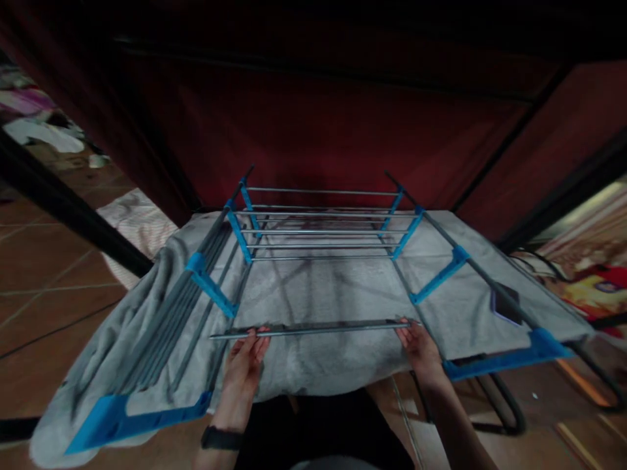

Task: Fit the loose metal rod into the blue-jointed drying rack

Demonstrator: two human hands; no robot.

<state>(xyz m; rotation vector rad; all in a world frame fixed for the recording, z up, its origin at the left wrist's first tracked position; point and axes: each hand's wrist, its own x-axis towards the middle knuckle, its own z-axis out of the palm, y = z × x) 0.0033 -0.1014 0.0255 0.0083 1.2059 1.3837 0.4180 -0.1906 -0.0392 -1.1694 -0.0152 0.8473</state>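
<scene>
Thin metal rod sits level over the near part of the grey cloth, held by 2 hands. I read the left hand as fingers curled on it just inside its left end, and the right hand as pinching its right tip. A blue-and-grey drying rack lies spread on the cloth beyond. There is a black wristband on the left wrist and a red fabric wall behind.

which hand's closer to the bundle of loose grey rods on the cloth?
Left. The left hand grips the thin rod just right of the bundle; the right hand holds the rod's far end, well across the cloth.
</scene>
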